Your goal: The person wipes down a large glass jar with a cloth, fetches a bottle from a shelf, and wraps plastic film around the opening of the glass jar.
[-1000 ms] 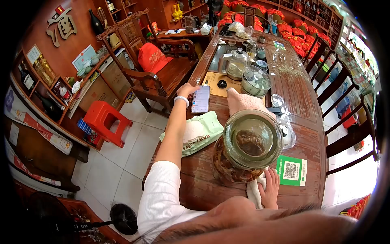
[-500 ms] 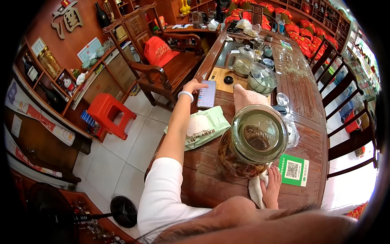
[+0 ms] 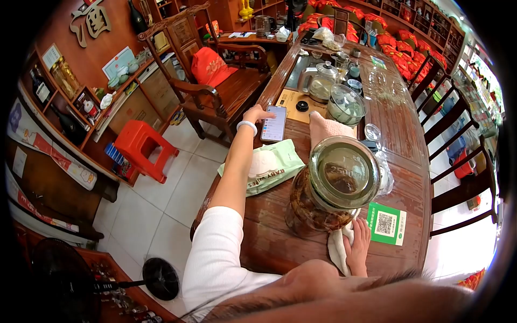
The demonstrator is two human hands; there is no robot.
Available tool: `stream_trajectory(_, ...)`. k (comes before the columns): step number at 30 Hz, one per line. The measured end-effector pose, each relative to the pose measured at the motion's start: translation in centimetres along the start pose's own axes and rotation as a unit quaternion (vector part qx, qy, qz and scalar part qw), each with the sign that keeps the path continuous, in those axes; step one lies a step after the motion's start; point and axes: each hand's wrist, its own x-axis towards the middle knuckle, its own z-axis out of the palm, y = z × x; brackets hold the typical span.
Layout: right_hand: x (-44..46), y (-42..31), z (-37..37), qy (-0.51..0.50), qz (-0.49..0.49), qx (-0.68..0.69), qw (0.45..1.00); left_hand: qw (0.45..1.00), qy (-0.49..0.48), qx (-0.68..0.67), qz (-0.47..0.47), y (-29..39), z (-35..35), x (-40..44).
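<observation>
My left hand (image 3: 257,114), a white bangle at its wrist, reaches to the smartphone (image 3: 273,124) lying on the table. One finger is stretched over the lit screen; the others are curled or partly hidden. Flat on the table, my right hand (image 3: 358,247) rests against a white cloth (image 3: 339,250) with its fingers extended. Just beyond it stands a large lidded glass jar (image 3: 309,207) with dark contents. Between the phone and jar lies a green pack of baby wipes (image 3: 274,167). A pink towel (image 3: 329,131) is folded behind the jar.
Right of the jar lies a green QR code card (image 3: 386,223). Further back on the wooden table (image 3: 398,161) are a glass kettle (image 3: 321,83) and a glass bowl (image 3: 347,105). A red stool (image 3: 144,151) and carved chair (image 3: 231,89) stand left; dark chairs (image 3: 463,196) line the right.
The view has shifted slightly. My left hand stays at the phone, and my right hand stays by the cloth with only a slight change in its fingers.
</observation>
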Motion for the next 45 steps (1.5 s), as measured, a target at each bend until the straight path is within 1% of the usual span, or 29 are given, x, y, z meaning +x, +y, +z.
stream_trajectory(9,-0.1,0.1,0.1,-0.004,0.004,-0.004,1.000,0.999,0.022,-0.047,-0.014,-0.2,0.5,0.2)
stream_trajectory(12,-0.1,0.1,0.0,-0.002,0.003,-0.001,1.000,0.999,0.023,-0.043,-0.010,0.2,0.1,-0.6)
stream_trajectory(15,-0.1,0.1,0.0,0.000,0.001,0.001,1.000,1.000,0.004,-0.030,-0.002,0.3,0.1,-0.5)
stream_trajectory(21,0.0,0.1,0.0,0.003,-0.001,0.003,1.000,0.998,0.030,-0.053,0.017,0.5,0.2,-1.7)
stream_trajectory(24,0.0,0.1,0.0,0.005,-0.004,0.004,1.000,0.999,0.021,-0.046,0.015,0.9,-0.1,-2.3)
stream_trajectory(26,0.0,0.2,0.1,0.005,-0.004,0.004,1.000,0.999,-0.016,-0.017,0.032,0.9,-0.5,-2.4)
stream_trajectory(27,0.0,0.3,0.2,0.006,-0.004,0.003,1.000,0.999,-0.016,-0.017,0.032,0.9,-0.7,-2.3)
stream_trajectory(29,-0.1,0.3,0.2,0.007,-0.003,0.004,1.000,0.998,-0.058,0.010,0.014,0.8,-1.0,-1.9)
stream_trajectory(30,-0.1,0.3,0.2,0.008,-0.005,0.002,1.000,0.998,-0.059,0.011,0.015,0.7,-0.9,-1.8)
stream_trajectory(33,0.0,0.1,0.1,0.008,-0.006,0.001,1.000,0.999,-0.042,0.005,0.006,0.6,-0.6,-1.8)
stream_trajectory(36,0.0,0.0,0.0,0.004,0.000,0.001,1.000,1.000,-0.016,-0.003,0.023,1.0,-0.3,-2.7)
stream_trajectory(38,0.0,0.0,0.0,0.001,0.007,0.000,1.000,0.999,0.022,0.017,0.041,1.1,0.0,-2.9)
stream_trajectory(41,-0.1,0.1,0.0,0.002,0.004,-0.001,1.000,0.997,0.046,0.041,0.041,0.9,0.6,-2.0)
stream_trajectory(42,-0.1,0.1,0.0,0.006,0.000,0.000,1.000,0.997,0.044,0.043,0.041,0.8,0.5,-1.6)
stream_trajectory(44,-0.1,0.1,0.0,0.008,-0.002,0.002,1.000,0.998,-0.057,0.011,0.010,1.6,-0.7,-2.8)
stream_trajectory(45,0.0,0.0,0.0,0.008,-0.002,0.003,1.000,0.997,-0.076,0.021,-0.008,2.1,-1.2,-3.5)
